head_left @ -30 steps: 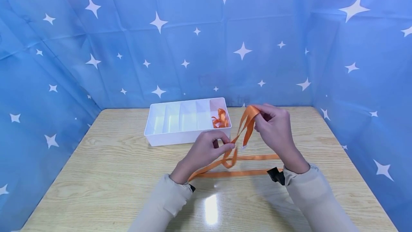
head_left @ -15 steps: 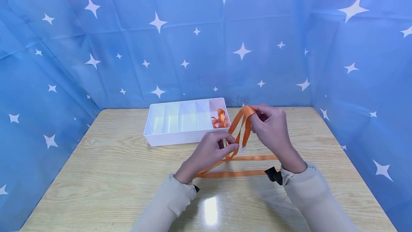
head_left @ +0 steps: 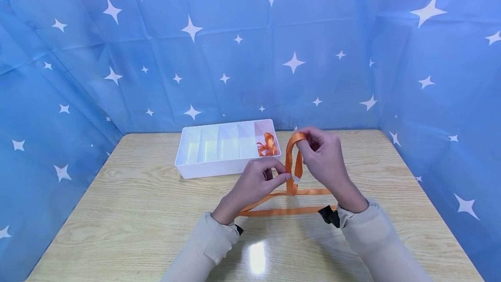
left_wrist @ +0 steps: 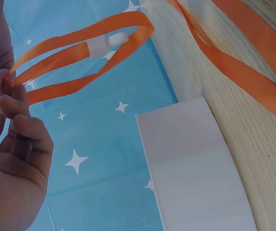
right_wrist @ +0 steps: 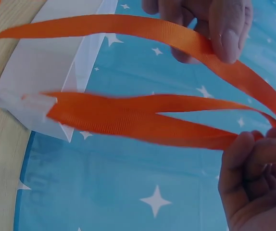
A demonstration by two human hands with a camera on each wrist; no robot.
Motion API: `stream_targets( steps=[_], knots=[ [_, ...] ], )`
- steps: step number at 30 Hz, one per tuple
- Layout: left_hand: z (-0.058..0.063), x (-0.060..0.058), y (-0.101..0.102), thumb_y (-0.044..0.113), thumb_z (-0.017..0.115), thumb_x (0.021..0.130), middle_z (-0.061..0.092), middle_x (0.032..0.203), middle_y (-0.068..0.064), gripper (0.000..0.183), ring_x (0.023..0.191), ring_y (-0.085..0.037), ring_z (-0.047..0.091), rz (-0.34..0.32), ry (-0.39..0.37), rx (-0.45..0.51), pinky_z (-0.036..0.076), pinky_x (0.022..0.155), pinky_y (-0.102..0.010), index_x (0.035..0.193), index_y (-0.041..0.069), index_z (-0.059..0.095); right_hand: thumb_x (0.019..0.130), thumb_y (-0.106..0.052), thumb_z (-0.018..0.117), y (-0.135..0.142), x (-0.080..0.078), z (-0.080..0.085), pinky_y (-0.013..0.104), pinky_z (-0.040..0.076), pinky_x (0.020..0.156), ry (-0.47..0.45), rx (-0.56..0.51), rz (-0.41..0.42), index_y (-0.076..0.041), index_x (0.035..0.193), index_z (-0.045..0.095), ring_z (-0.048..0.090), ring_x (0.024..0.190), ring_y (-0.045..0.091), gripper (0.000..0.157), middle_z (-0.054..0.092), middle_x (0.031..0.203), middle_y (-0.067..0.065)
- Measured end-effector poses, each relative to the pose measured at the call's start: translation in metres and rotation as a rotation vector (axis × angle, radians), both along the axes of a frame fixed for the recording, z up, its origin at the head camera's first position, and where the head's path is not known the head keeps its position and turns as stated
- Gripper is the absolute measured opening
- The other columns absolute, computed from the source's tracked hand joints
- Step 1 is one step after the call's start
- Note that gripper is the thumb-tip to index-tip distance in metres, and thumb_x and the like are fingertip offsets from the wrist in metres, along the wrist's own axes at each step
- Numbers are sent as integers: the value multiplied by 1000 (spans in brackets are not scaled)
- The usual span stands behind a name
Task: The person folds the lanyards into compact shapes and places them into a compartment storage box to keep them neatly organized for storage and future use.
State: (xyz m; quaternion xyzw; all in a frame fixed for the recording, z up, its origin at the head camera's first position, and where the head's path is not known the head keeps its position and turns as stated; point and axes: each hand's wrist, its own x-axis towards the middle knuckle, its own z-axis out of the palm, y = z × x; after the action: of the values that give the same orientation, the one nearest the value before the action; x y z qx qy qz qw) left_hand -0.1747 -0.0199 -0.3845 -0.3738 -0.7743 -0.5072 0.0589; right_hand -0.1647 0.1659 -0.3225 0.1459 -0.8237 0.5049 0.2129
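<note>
An orange ribbon lanyard (head_left: pixel 289 158) hangs in a loop between the two hands. My right hand (head_left: pixel 322 151) pinches the top of the loop above the table. Lower and to the left, my left hand (head_left: pixel 260 182) pinches one strand between thumb and fingers. A small white plastic end piece (left_wrist: pixel 99 45) shows on the lanyard in the left wrist view. In the right wrist view the left thumb (right_wrist: pixel 228 45) lies against the ribbon. More orange strap (head_left: pixel 282 211) runs along the table beneath the hands.
Behind the hands stands a white box (head_left: pixel 213 169) with several compartments. Its rightmost compartment holds an orange ribbon bundle (head_left: pixel 268 145). The wooden table (head_left: pixel 129 212) meets a blue star-patterned cloth (head_left: pixel 231 55) at the back and sides.
My right hand has moved slightly left and nearer. My left hand has shifted a little right. The strands between them have drawn into a narrower upright loop.
</note>
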Motion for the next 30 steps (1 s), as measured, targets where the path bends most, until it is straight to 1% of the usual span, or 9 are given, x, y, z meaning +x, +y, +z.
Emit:
stream_targets(
  steps=[3,6,12,18,21,23,26,28,30],
  knots=[
    [1,1,0,14,73,92,63,81,6,5,54,-7,45,24,0,13,42,50,-22,88,11,70,98,-11,61,-1,1,-1,26,49,48,-12,-1,6,-2,93,74,52,51,16,16,64,72,12],
    [1,1,-1,14,74,91,63,80,5,6,54,-8,45,37,-14,37,42,49,-22,88,10,70,97,-12,63,-2,2,-1,26,49,48,-9,-2,7,-2,89,73,53,52,15,16,64,71,9],
    [2,1,-1,14,75,90,62,80,5,7,53,-10,43,24,-27,91,39,48,-24,87,11,70,95,-12,66,-3,2,-2,27,49,47,-8,-10,20,-4,82,70,54,50,15,16,62,66,7],
    [1,2,-2,15,78,88,60,78,6,9,53,-9,40,25,21,123,35,48,-23,86,12,69,96,-11,65,-3,2,-4,27,48,47,-12,-3,21,-3,79,69,54,50,16,19,60,63,8],
    [0,1,-2,13,80,85,59,79,3,13,52,-10,39,53,65,198,34,47,-24,87,10,67,96,-12,64,-3,2,-4,28,47,46,-14,-1,23,-3,79,69,53,49,16,20,59,61,9],
    [0,0,-2,11,81,84,58,83,-2,19,51,-11,38,79,77,256,33,46,-24,93,7,65,97,-13,63,-3,2,-3,28,47,46,-14,-2,23,-3,80,69,53,49,16,21,59,62,9],
    [2,-3,-4,10,75,88,59,98,-10,26,51,-15,39,95,28,313,34,47,-24,111,4,63,97,-13,62,-3,1,-2,28,47,45,-19,-9,21,-2,80,69,53,48,17,22,58,61,8],
    [2,-5,-5,12,65,95,58,103,-15,29,53,-17,41,72,-54,321,37,50,-23,122,4,61,98,-13,62,-3,1,-2,28,48,46,-25,-10,21,-2,82,70,55,49,18,21,59,63,7],
    [2,-8,-6,13,53,103,59,105,-17,28,54,-20,43,48,-149,322,39,51,-23,127,2,61,98,-13,61,-3,1,-1,28,47,45,-36,-17,26,-2,83,70,55,49,21,21,59,63,8]
  ],
)
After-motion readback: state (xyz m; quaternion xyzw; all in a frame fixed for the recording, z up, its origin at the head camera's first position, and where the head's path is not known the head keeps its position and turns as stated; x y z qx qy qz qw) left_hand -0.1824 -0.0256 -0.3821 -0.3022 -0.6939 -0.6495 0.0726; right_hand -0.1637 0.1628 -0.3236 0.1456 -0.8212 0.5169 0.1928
